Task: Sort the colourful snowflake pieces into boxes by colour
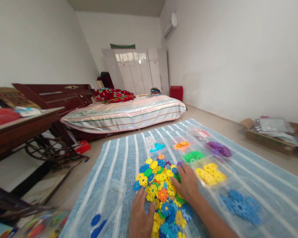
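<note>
A mixed heap of plastic snowflake discs (163, 194), in yellow, blue, green, orange and purple, lies on a blue striped cloth (119, 155). My left hand (141, 215) rests along the heap's near left edge, thumb and fingers apart, holding nothing that I can see. On the heap's right side, my right hand (188, 185) has its fingers spread over the discs, close to a purple disc (180, 163) and some green ones. Sorted discs sit in clear containers to the right: yellow discs (211, 174), green discs (193, 156), purple discs (218, 148) and blue discs (240, 205).
Farther back are containers with light blue discs (157, 147) and orange discs (181, 145). A clear container (101, 205) with dark blue discs stands at left. Beyond are a bed (129, 114), a sewing table (27, 122) and a cardboard box (270, 140).
</note>
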`<state>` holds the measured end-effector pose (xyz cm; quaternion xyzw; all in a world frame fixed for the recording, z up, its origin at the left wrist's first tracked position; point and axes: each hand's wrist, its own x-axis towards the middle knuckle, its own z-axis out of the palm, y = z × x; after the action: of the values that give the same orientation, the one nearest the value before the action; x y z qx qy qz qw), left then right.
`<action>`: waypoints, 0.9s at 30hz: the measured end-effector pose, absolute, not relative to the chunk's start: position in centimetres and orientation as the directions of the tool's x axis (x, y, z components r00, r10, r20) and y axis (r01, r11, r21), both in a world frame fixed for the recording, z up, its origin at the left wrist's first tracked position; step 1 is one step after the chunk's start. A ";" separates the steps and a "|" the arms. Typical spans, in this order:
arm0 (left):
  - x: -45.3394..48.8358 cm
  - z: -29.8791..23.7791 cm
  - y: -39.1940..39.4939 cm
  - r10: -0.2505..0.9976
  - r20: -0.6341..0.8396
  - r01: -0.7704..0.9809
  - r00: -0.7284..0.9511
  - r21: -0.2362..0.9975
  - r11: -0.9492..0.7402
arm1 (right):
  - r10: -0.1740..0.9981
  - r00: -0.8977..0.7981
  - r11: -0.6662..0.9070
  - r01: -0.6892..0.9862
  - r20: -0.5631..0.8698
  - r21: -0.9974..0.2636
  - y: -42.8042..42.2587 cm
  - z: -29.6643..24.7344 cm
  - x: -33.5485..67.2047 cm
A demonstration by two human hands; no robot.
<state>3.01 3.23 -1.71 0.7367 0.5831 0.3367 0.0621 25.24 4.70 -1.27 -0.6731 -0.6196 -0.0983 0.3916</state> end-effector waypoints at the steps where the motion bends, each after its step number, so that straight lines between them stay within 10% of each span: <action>1: 2.8 -1.9 3.7 0.903 0.422 0.836 0.081 0.465 -0.292 | 0.760 0.222 0.067 0.908 0.610 -0.415 5.0 -1.4 25.1; 27: 5.1 -1.2 9.0 0.914 0.404 0.826 0.025 0.506 -0.246 | 0.732 0.159 0.301 0.796 0.662 -0.524 4.1 -0.8 23.0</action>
<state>5.08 9.04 -1.16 0.7130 0.6104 0.3390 0.0648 23.04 4.09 -0.77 -0.5902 -0.6474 -0.0335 0.4810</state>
